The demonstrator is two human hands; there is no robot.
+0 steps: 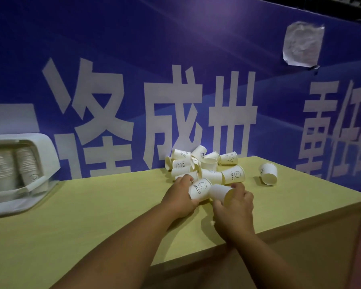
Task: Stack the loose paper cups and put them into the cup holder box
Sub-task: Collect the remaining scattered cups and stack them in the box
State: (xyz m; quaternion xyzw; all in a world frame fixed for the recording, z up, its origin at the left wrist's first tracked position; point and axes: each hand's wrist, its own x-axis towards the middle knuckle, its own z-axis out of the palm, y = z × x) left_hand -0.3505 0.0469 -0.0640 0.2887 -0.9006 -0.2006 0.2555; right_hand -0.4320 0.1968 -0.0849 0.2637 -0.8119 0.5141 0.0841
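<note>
Both hands are busy at the middle of the table (pixel 92 215), just in front of the pile (pixel 196 163) of loose cups. The left hand (pixel 178 198) has its fingers curled round a cup printed HELLO (pixel 199 189), gripping it from the side with the smiley facing up. The right hand (pixel 236 211) grips a plain cup (pixel 219 191) near its rim, thumb below and fingers over the top, the mouth turned toward the person. The two held cups touch, side by side.

The pile lies tumbled against the blue banner (pixel 133 49), most cups on their sides. A lone cup (pixel 269 173) lies tipped over to the right, apart from the rest. The white box (pixel 48 151) sits at the far left of the table, well apart from the hands, with stacks (pixel 27 163) of cups inside; it is blurred, so I cannot tell how many.
</note>
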